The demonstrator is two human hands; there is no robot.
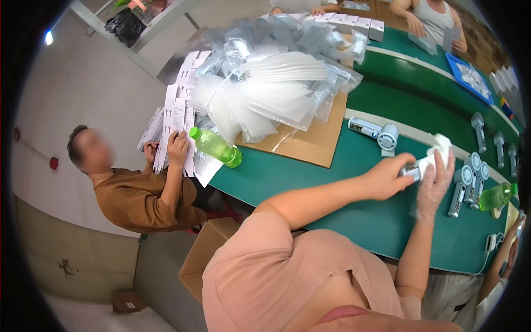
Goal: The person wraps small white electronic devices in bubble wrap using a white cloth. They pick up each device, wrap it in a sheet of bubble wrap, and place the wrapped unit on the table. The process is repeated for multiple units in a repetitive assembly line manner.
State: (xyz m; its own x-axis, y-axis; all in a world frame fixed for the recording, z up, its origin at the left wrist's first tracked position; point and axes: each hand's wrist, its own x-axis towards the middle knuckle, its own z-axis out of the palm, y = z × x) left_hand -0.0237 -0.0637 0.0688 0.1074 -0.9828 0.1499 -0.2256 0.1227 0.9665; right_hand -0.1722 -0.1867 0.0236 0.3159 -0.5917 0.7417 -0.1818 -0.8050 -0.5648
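- Fingers of the bare left hand (387, 177) curl around one end of a small grey handheld device (414, 170), gripping it above the green table (332, 188).
- Gloved right hand (437, 180) presses a white cloth (441, 145) against the same device, fingers closed on the cloth.
- Just behind the hands, a similar grey fan-like device (376, 131) lies on the table.
- More such devices (470, 180) lie in a row to the right.
- On the left, a green bottle (214, 146) lies beside a cardboard sheet (315, 141) heaped with clear plastic bags (265, 88).

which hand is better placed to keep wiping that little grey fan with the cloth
Right. The gloved right hand already holds the white cloth against the handheld fan, while the bare left hand grips the fan's body, probably steadying it.
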